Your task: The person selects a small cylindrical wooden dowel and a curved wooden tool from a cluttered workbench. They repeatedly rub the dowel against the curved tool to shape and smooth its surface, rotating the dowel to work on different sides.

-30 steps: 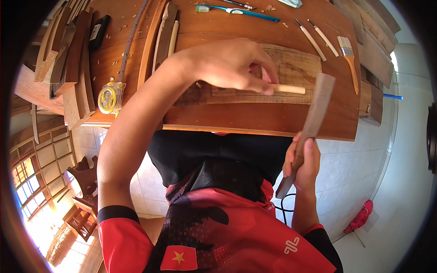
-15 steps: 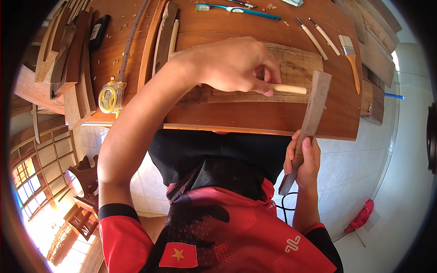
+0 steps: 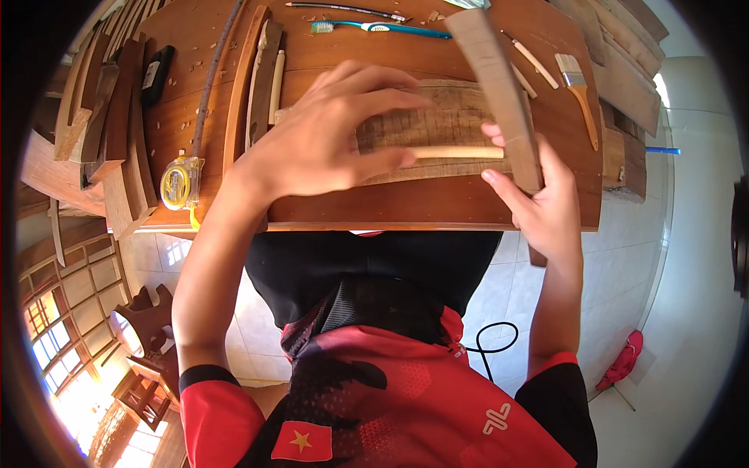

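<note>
My left hand (image 3: 328,136) lies across a worn wooden block (image 3: 437,125) on the brown table (image 3: 374,214) and pinches a thin pale wooden stick (image 3: 460,153) flat against it. My right hand (image 3: 546,207) grips the lower end of a long flat grey file (image 3: 499,86), whose blade slants up and left over the stick's right end and the block.
A yellow tape measure (image 3: 179,183) sits at the table's left edge beside several wood strips (image 3: 257,86). A blue toothbrush (image 3: 382,29), a small paintbrush (image 3: 577,90) and thin sticks lie at the back. A black cable (image 3: 491,343) and a red object (image 3: 624,359) lie on the tiled floor.
My right hand has risen from below the table edge and brought the file up over the stick and block. My left hand has stayed on the stick.
</note>
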A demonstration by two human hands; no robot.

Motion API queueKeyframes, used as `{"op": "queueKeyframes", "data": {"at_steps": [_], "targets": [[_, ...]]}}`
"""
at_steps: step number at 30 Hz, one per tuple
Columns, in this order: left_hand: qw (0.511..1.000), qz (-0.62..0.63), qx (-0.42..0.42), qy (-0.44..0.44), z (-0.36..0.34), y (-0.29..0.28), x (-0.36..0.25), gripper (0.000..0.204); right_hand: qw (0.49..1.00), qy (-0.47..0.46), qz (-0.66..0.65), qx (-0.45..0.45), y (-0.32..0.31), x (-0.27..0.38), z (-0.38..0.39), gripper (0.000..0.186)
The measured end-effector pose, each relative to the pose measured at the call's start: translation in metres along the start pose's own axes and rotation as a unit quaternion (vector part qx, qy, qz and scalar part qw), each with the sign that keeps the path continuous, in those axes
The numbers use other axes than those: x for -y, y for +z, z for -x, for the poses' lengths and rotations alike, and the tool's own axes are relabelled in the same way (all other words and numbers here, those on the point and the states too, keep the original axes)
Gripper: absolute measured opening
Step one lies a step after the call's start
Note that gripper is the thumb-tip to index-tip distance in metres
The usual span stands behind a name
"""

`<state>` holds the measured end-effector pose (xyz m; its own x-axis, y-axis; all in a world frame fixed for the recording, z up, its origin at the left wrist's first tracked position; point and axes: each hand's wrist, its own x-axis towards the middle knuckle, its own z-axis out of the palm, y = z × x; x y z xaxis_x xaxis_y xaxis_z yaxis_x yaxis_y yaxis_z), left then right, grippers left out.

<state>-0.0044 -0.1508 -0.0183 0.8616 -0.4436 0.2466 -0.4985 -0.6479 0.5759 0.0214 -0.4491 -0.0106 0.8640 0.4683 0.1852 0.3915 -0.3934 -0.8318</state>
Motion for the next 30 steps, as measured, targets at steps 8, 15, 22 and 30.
{"op": "queueKeyframes", "data": {"at_steps": [8,15,22,30], "targets": [[0.985,-0.157,-0.034,-0.063,0.038,0.011,-0.001,0.098,0.989,-0.020,0.084,0.119,-0.012,0.002,-0.027,0.029],[0.987,-0.144,-0.028,-0.067,0.039,0.008,0.000,0.098,0.967,-0.075,0.207,0.131,-0.025,0.006,-0.033,0.039],[0.987,-0.135,-0.016,-0.083,0.037,0.007,-0.002,0.100,0.992,0.101,0.014,0.078,-0.086,-0.005,-0.015,0.015],[0.986,-0.153,-0.026,-0.066,0.038,0.010,0.001,0.099,0.937,0.262,-0.142,0.185,-0.020,0.017,-0.023,0.019]]}}
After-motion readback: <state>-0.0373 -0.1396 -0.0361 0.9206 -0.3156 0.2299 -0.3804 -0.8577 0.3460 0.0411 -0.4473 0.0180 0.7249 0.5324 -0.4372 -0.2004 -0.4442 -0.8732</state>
